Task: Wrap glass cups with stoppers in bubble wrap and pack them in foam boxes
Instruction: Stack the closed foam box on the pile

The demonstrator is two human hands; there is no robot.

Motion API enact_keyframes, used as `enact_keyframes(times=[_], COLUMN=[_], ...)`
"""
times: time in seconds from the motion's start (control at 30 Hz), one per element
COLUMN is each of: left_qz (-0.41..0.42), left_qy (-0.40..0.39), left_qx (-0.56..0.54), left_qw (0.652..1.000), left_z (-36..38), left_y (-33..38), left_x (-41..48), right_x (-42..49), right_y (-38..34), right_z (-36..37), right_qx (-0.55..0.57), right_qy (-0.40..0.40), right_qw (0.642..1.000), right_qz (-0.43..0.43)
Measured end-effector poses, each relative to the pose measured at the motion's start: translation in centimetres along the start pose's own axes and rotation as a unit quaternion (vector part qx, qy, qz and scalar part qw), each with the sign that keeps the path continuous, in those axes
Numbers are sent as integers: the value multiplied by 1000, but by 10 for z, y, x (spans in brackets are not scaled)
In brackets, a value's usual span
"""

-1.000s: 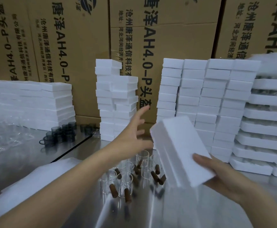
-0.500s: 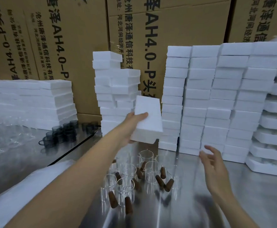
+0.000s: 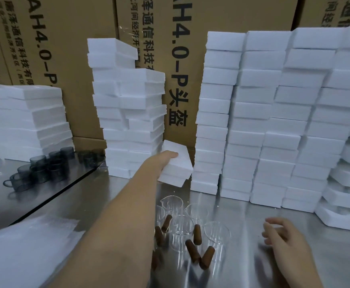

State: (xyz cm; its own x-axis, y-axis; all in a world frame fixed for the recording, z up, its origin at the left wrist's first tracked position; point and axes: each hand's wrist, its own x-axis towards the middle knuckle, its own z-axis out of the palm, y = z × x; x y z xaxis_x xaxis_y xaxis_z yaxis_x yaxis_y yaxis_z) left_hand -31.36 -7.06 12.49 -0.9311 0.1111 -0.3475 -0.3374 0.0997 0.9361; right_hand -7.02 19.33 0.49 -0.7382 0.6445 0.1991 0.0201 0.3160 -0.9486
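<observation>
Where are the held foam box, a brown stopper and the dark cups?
foam box (image 3: 180, 166): head view, on its white front face.
brown stopper (image 3: 192, 251): head view, on the middle of its body.
dark cups (image 3: 41, 173): head view, on a cup mid-cluster.

One wide-angle view is taken from the head, aimed forward and down; the metal table (image 3: 251, 217) is seen close below, foam box stacks (image 3: 259, 113) farther, upper right.

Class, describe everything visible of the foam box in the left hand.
The foam box is a plain white rectangular block, matte like polystyrene. It is tilted, one corner pointing down at the steel table, beside a stack of foam boxes. Only the left hand grips it, at its near left edge.
</observation>
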Motion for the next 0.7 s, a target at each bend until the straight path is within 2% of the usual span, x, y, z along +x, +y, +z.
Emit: enact_keyframes(times=[0.13, 0.27, 0.4, 0.6, 0.7], left_qz=[-6, 19, 45, 54, 65], left_qy=[3, 0, 1, -47, -34], left_qx=[-3, 53, 27, 4, 42], left_qw=[1000, 998, 999, 997, 996], left_z=[3, 9, 14, 15, 17], left_y=[-3, -9, -23, -25, -24], left_x=[38, 77, 108, 128, 132], right_x=[2, 3, 7, 9, 12], right_y=[-4, -6, -3, -2, 0], right_z=[3, 8, 9, 11, 11], right_qx=[-39, -33, -49, -40, -47], right_qy=[-10, 1, -1, 7, 7], right_qw=[999, 999, 999, 999, 999], right_qz=[-8, -3, 2, -9, -15])
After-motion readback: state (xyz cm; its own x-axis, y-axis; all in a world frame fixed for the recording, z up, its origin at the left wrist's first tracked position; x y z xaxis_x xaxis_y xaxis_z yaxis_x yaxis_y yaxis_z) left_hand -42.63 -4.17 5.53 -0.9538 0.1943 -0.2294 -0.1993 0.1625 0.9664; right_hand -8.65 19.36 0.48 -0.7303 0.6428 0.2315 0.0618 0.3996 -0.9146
